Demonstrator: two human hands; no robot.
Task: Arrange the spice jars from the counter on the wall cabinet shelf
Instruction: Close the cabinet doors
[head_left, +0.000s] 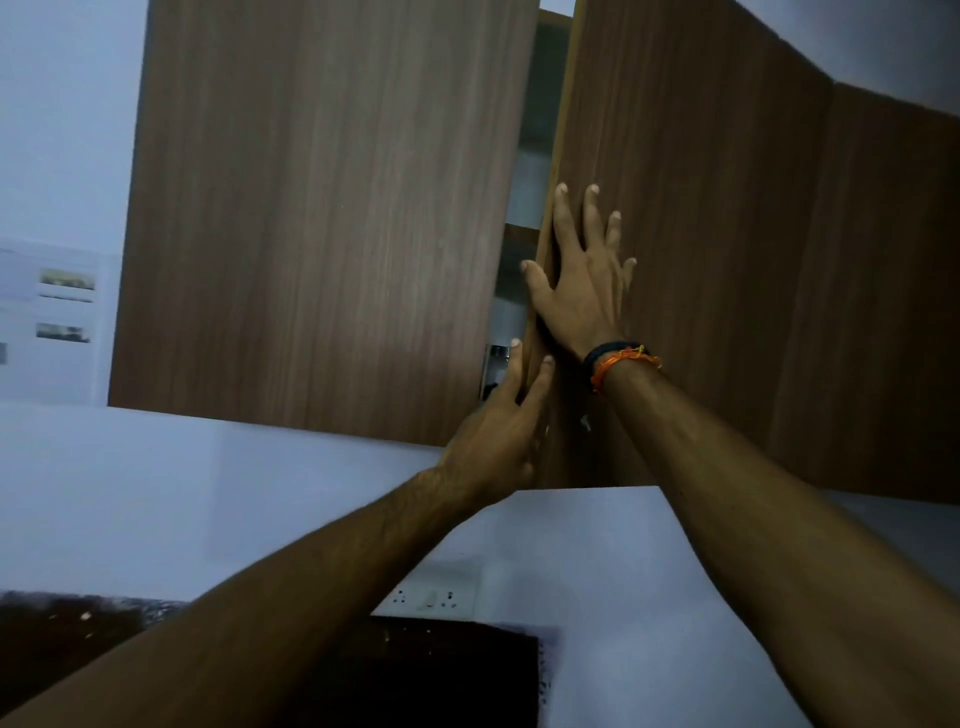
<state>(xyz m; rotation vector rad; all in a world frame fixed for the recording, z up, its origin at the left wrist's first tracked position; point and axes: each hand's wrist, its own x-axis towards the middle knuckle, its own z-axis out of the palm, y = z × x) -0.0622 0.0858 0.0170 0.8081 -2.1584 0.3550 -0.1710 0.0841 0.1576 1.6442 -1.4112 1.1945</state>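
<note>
From the head camera we see the wall cabinet with its left door (322, 208) flush and its right door (691, 234) standing slightly ajar, a narrow gap between them running from 12 o'clock down toward the centre. Our right hand (582, 280) lies flat on the right door near its free edge, fingers straight and spread apart, thumb reaching over the edge into the gap. A dark band and an orange thread bracelet (621, 364) circle that wrist. Our left hand (498, 436) reaches up just below it, at the lower end of the gap, fingers straight and slightly parted against the door edge; it holds nothing. Through the gap we glimpse a shelf (519, 228) and something pale and blurred; we cannot tell whether spice jars stand there. At 6 o'clock sit a white switch-and-socket plate (436, 597) and the dark speckled counter (441, 670). No writing is readable.
</note>
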